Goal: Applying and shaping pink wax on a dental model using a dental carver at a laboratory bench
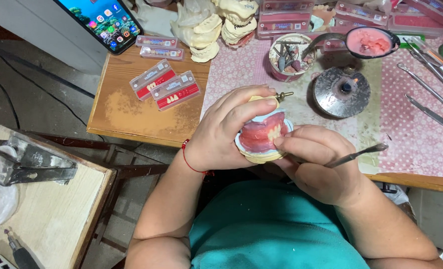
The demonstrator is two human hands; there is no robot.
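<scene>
My left hand point(226, 127) grips a denture model point(261, 137) from above: pink wax gums with pale teeth, set on a cream plaster base in a small brass-hinged articulator. My right hand point(321, 164) holds a slim metal wax tool point(356, 155) like a pen, its thumb pressed against the teeth at the model's right side. Both hands hover over the near edge of the wooden workbench point(131, 119), just above my teal shirt.
A lit spirit burner point(342, 91) stands right behind the model. Beyond are a tub of burs point(292, 57), a dark ladle of pink wax point(372, 42), plaster casts point(216, 22), tooth cards point(165, 85), a phone point(104, 21) and metal instruments point(433, 82). A side table point(47, 214) is left.
</scene>
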